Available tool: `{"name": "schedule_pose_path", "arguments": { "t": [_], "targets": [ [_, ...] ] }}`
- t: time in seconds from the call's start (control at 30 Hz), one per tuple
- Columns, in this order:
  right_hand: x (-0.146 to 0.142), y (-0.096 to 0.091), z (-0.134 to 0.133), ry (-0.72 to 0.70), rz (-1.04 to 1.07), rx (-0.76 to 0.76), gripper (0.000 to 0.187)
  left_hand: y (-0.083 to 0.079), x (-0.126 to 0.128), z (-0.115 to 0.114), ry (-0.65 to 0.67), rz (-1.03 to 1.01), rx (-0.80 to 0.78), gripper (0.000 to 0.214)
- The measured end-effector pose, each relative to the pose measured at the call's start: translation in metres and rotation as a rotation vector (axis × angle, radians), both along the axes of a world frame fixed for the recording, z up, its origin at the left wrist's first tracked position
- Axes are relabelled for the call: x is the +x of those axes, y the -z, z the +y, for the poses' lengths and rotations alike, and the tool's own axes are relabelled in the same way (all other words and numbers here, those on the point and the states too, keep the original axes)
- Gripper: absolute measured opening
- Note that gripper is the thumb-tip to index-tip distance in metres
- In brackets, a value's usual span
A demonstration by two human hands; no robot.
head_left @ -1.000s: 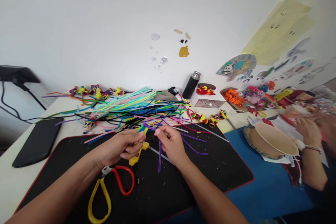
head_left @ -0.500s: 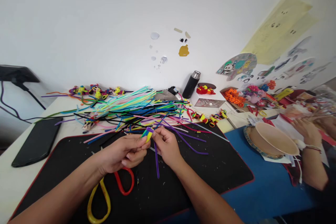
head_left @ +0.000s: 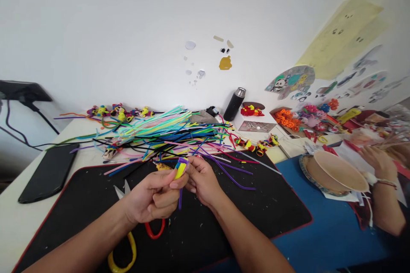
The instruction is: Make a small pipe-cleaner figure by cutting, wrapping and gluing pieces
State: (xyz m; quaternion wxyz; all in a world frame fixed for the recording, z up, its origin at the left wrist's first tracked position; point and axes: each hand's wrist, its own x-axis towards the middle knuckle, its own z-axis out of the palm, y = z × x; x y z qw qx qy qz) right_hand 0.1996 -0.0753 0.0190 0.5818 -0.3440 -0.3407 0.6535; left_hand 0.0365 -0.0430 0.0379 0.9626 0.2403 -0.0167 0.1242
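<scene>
Scissors (head_left: 155,230) lie on the black mat (head_left: 262,209), partly hidden by the left hand (head_left: 153,196). That hand's grip is closed on a small yellow, blue and purple bundle (head_left: 181,170), which sticks out past the thumb; the right hand (head_left: 202,181) pinches its purple end. Beyond, pipe cleaners (head_left: 153,130) heap toward the tabletop's (head_left: 13,222) far edge, near a black bottle (head_left: 233,106).

Bare hands (head_left: 156,196) — bare forearms (head_left: 91,232)

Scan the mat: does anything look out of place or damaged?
No damage is apparent. The scissors lie open, partly hidden by the left hand, which looks untidy, and small pale specks are scattered on the mat.
</scene>
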Motion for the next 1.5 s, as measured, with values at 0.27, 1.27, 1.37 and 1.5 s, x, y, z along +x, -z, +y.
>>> {"name": "schedule_pose_path", "arguments": {
  "t": [0.27,1.27,1.37,1.5],
  "targets": [
    [0.002,-0.003,-0.003,-0.132,0.039,0.012,0.043,0.008,0.003,-0.003,0.036,-0.110,-0.072,0.028],
    [0.006,-0.001,-0.004,-0.153,0.094,-0.098,0.048,0.016,0.001,0.008,0.055,0.023,0.013,0.029],
    [0.008,-0.001,-0.001,-0.115,0.065,-0.090,0.047,0.015,-0.001,0.013,0.033,0.096,0.062,0.032],
    [0.008,0.001,0.001,-0.039,0.042,-0.067,0.047,0.012,-0.002,0.020,-0.038,0.263,0.131,0.038]
  ]
}}
